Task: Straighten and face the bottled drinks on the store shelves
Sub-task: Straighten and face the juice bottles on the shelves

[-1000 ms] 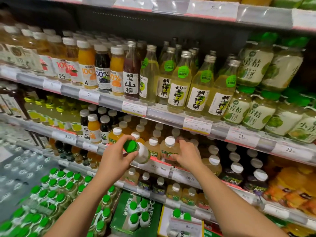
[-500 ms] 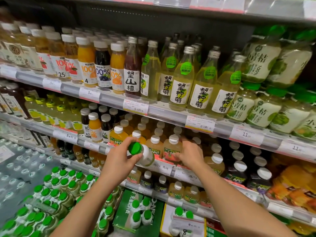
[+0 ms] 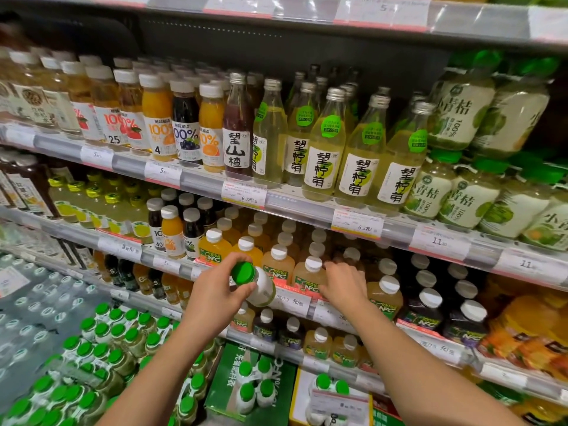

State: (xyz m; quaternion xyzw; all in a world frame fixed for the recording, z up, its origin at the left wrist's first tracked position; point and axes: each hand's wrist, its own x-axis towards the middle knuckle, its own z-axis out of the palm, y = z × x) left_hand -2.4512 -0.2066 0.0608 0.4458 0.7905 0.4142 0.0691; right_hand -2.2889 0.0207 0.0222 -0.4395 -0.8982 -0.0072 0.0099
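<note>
My left hand (image 3: 221,290) grips a small green-capped bottle (image 3: 256,284) with a white body, tilted in front of the middle shelf. My right hand (image 3: 344,287) reaches into that shelf and rests its fingers on a pale NFC juice bottle (image 3: 309,276) with a white cap. Beside it stand more white-capped NFC bottles: orange ones (image 3: 215,249) to the left and dark ones (image 3: 425,312) to the right. Above, glass lemon-drink bottles (image 3: 322,149) with silver caps fill the upper shelf.
The shelf rail with price tags (image 3: 358,226) runs diagonally across the view. Large green-capped lime juice bottles (image 3: 461,195) sit at the upper right. Packs of green-capped bottles (image 3: 116,339) and a green carton (image 3: 261,382) lie below, near my forearms.
The view has shifted slightly; my left hand still holds the green-capped bottle at about the same spot. My right hand stays at the pale NFC bottle.
</note>
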